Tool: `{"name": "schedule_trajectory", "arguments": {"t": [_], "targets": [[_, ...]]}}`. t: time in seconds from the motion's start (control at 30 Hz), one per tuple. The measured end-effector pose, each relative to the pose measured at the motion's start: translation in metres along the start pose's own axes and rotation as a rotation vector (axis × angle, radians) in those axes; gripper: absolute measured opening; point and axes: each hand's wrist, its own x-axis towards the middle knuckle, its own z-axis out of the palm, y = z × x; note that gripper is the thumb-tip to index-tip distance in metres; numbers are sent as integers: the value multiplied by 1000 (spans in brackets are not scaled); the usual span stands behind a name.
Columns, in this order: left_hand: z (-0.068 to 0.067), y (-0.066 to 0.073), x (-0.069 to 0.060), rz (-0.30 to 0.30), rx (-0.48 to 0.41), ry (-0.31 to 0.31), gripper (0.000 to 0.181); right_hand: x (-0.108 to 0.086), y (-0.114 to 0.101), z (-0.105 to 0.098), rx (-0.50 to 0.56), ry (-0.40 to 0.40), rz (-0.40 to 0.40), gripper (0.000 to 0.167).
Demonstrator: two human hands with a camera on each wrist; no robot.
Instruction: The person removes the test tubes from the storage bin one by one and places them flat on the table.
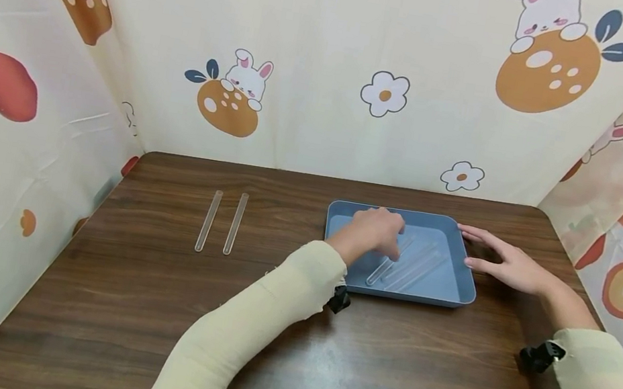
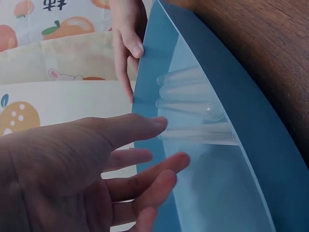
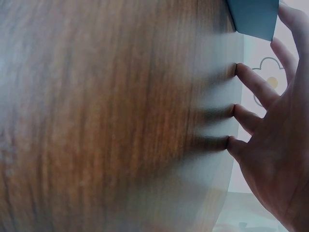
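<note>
A blue rectangular tray sits on the table with several clear test tubes lying slantwise inside it. My left hand is over the tray's left part, close to the nearest tube. In the left wrist view, that hand's thumb and fingers are spread apart and hold nothing. At the tray's right side, my right hand touches the rim with its thumb and index finger. Its other fingertips rest on the table in the right wrist view. Two more test tubes lie side by side on the table at left.
The brown wood-grain table ends at the back against a printed curtain. Similar curtains stand along the left and right sides. A small black camera is strapped at each wrist.
</note>
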Motion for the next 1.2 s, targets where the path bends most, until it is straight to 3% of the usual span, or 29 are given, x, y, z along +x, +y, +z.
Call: {"name": "schedule_trajectory", "arguments": {"t": [0.07, 0.13, 0.33, 0.43, 0.8, 1.03, 1.2], "targets": [[-6, 3, -10, -2, 1, -47, 66, 0, 0, 0, 0, 1, -1, 80], [-8, 4, -8, -12, -8, -104, 68, 0, 0, 1, 1, 2, -1, 80], [12, -4, 42, -30, 11, -182, 67, 0, 1, 1, 0, -1, 3, 81], [18, -7, 51, -25, 28, -193, 64, 0, 2, 1, -2, -4, 8, 81], [23, -5, 47, -52, 28, -143, 51, 0, 2, 0, -8, -2, 6, 81], [27, -7, 48, -44, 24, -115, 31, 0, 1, 0, -10, -3, 2, 81], [30, -9, 51, -33, 18, -111, 28, 0, 0, -1, -10, -8, 5, 81]]}}
